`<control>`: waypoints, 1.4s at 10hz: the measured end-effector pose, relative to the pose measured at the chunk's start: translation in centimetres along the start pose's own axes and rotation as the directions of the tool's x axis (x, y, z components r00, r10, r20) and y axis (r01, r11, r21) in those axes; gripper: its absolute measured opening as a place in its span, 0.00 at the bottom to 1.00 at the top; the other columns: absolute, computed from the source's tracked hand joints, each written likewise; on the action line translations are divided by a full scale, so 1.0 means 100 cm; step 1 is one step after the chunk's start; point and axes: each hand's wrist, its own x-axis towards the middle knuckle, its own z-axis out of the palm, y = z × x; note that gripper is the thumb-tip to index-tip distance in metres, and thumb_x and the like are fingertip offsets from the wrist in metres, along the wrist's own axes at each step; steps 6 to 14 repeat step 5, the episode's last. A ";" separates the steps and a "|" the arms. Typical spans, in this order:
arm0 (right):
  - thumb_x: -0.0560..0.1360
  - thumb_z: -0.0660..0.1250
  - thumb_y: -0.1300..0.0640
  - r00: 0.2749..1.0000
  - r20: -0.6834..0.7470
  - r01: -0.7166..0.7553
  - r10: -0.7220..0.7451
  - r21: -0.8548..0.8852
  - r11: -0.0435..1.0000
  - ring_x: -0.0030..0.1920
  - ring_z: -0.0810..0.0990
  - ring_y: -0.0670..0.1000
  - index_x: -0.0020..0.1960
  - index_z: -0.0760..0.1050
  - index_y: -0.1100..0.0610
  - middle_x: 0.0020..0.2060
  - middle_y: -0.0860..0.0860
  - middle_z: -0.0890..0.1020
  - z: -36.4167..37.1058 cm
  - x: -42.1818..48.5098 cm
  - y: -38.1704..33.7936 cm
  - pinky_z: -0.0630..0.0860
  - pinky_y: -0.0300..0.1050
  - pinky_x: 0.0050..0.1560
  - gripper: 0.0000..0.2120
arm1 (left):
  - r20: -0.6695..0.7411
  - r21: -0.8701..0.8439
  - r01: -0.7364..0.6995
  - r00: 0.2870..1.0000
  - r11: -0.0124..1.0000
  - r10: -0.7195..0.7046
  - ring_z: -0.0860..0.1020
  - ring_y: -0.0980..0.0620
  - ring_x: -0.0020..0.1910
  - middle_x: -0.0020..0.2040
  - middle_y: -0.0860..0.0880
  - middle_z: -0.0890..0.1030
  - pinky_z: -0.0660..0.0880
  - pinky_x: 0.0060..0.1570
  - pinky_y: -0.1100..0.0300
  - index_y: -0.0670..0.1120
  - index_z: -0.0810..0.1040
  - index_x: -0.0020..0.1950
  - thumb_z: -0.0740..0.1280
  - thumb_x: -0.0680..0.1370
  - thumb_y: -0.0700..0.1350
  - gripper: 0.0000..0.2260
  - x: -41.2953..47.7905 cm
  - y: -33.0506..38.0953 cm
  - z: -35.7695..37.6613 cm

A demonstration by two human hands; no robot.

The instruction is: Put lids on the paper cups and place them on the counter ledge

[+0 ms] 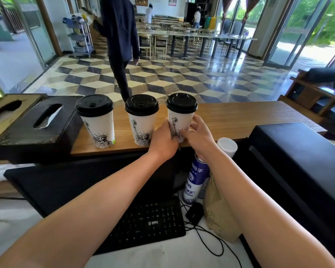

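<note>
Three lidded paper cups are lined up on the counter ledge (230, 117) at mid-frame. The rightmost cup (180, 117) is clasped low down by the left hand (163, 141) and right hand (198, 135), fingers curled against its sides.

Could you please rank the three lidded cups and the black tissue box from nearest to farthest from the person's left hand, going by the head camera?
From the left hand:
1. Right cup, held by both hands at its base.
2. Middle cup, just left of the hand on the ledge.
3. Left cup, further left.
4. Tissue box, at the ledge's far left end.
</note>
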 end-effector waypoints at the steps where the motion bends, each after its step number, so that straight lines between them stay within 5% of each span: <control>1: 0.78 0.70 0.69 1.000 -0.009 -0.005 0.005 0.015 1.000 0.63 0.82 0.53 0.78 0.65 0.52 0.65 0.52 0.80 -0.002 -0.001 0.001 0.82 0.53 0.62 0.32 | 0.022 0.028 -0.015 1.000 0.999 0.014 0.79 0.42 0.59 0.59 0.44 0.82 0.76 0.57 0.50 0.42 0.70 0.67 0.66 0.77 0.38 0.18 0.002 0.001 0.001; 4: 0.76 0.72 0.68 0.999 -0.026 -0.033 0.032 -0.034 0.999 0.61 0.83 0.55 0.77 0.65 0.53 0.55 0.47 0.80 -0.002 -0.008 0.000 0.82 0.54 0.60 0.33 | 0.058 0.068 0.007 0.998 0.998 -0.011 0.80 0.43 0.59 0.59 0.45 0.82 0.76 0.55 0.51 0.45 0.71 0.67 0.67 0.78 0.42 0.17 0.002 0.001 0.001; 14: 0.76 0.74 0.66 0.998 -0.040 -0.040 0.038 -0.066 0.997 0.60 0.82 0.53 0.78 0.64 0.53 0.60 0.49 0.79 -0.002 -0.011 -0.001 0.82 0.54 0.62 0.35 | 0.074 0.047 0.027 0.997 0.999 -0.031 0.80 0.45 0.60 0.60 0.46 0.82 0.73 0.52 0.55 0.46 0.72 0.67 0.67 0.79 0.43 0.17 0.004 -0.001 0.001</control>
